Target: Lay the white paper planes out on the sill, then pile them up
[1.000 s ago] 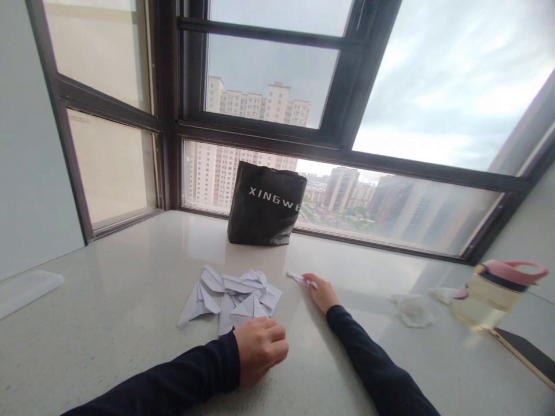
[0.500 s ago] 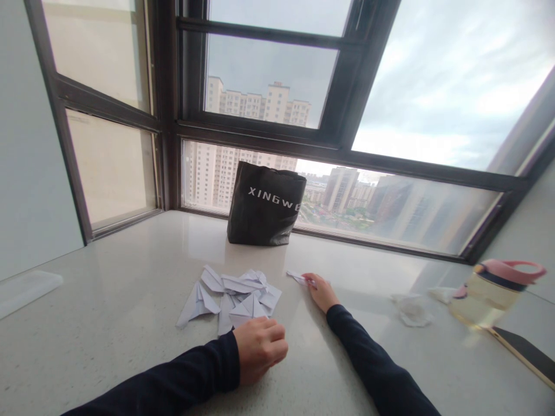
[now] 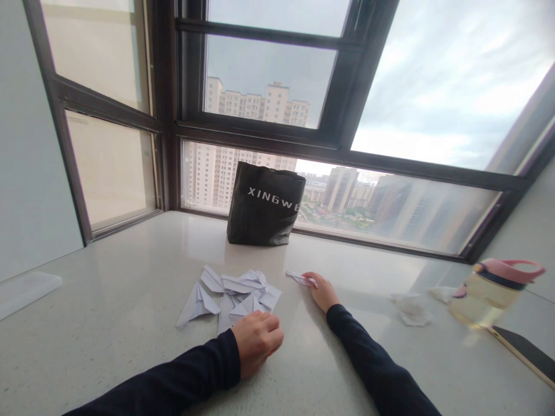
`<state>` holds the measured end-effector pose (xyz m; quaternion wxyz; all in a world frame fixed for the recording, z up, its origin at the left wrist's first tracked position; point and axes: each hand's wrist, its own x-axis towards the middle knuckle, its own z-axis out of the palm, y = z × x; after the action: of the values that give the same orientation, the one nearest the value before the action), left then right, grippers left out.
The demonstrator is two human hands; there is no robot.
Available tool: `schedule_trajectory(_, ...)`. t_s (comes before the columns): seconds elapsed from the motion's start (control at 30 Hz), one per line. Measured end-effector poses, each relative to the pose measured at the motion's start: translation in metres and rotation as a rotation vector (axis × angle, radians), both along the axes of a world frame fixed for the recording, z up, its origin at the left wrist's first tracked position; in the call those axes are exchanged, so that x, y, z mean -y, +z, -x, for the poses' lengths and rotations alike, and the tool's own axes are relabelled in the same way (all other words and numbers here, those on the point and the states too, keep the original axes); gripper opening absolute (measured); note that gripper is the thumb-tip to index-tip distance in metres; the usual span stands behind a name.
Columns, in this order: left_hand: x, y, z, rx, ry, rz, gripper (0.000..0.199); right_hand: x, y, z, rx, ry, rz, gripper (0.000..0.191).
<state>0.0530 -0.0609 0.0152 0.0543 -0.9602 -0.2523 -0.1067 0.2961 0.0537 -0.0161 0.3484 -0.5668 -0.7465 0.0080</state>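
Note:
Several folded white papers (image 3: 208, 300) lie in a loose heap on the pale speckled counter (image 3: 143, 300). At the heap's near right edge is my left hand (image 3: 259, 342), its fingers curled; whatever they may hold is hidden. To the right of the heap, my right hand (image 3: 321, 289) grips a narrow folded paper (image 3: 296, 277) between thumb and fingers. That paper's pointed end sticks out to the left, low over the counter.
A black bag (image 3: 265, 205) stands by the window. On the right are crumpled tissues (image 3: 411, 311), a bottle with a pink lid (image 3: 492, 292) and a dark phone (image 3: 526, 349). A whitish translucent object (image 3: 30, 292) lies at the far left.
My left hand has shifted slightly up and to the left, nearer the heap. My right hand keeps its place, with the narrow paper turned a little in its fingers.

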Motion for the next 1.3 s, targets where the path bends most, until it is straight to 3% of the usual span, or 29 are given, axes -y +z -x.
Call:
schedule_trajectory(0.8, -0.009, -0.001, 0.004, 0.074, 0.222, 0.172, 0.019, 0.002, 0.003, 0.003, 0.04, -0.057, 0.008, 0.034)
schedule_trajectory(1.3, -0.022, -0.001, 0.013, 0.107, 0.332, 0.174, 0.023, 0.001, 0.0, 0.002, 0.059, -0.075, 0.025, 0.031)
